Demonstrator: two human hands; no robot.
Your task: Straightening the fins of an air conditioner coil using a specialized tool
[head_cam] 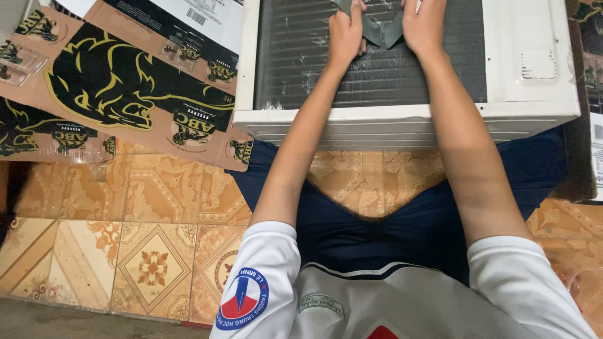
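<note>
Left hand and right hand pinch a grey strip against the air conditioner's dark fins.

Both arms stretch toward twelve o'clock; left hand at eleven, right hand at one, fingers curled, pinching.

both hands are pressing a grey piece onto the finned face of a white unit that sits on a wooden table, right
Not quite. In the head view both hands, left hand and right hand, do hold the grey piece on the white unit, but it sits on the patterned tile floor, not a wooden table.
</note>
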